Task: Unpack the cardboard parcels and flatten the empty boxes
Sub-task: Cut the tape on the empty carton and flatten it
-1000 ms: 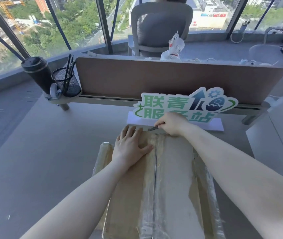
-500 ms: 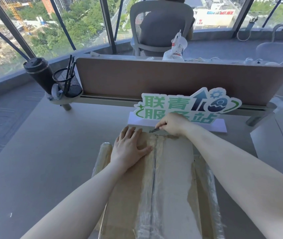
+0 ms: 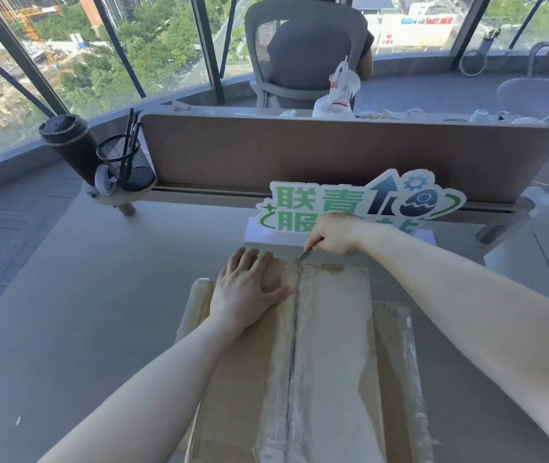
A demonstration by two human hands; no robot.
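A large taped cardboard box [image 3: 329, 345] lies on the grey desk in front of me, with clear tape running down its centre seam. My left hand [image 3: 244, 290] presses flat on the box's top, left of the seam, fingers spread. My right hand [image 3: 333, 233] grips a small metal blade [image 3: 306, 253] whose tip touches the seam at the box's far edge. A second flat taped cardboard piece [image 3: 396, 332] shows under the box on both sides.
A green and white standing sign [image 3: 360, 203] stands just behind the box. A brown desk divider [image 3: 299, 155] runs across the back. A black tumbler [image 3: 71, 143] and mesh pen holder [image 3: 126, 163] sit at the back left. Beyond the divider are an office chair [image 3: 306, 51] and a person.
My right hand has lifted slightly, with the blade now angled down onto the far end of the seam. My left hand stays pressed on the box.
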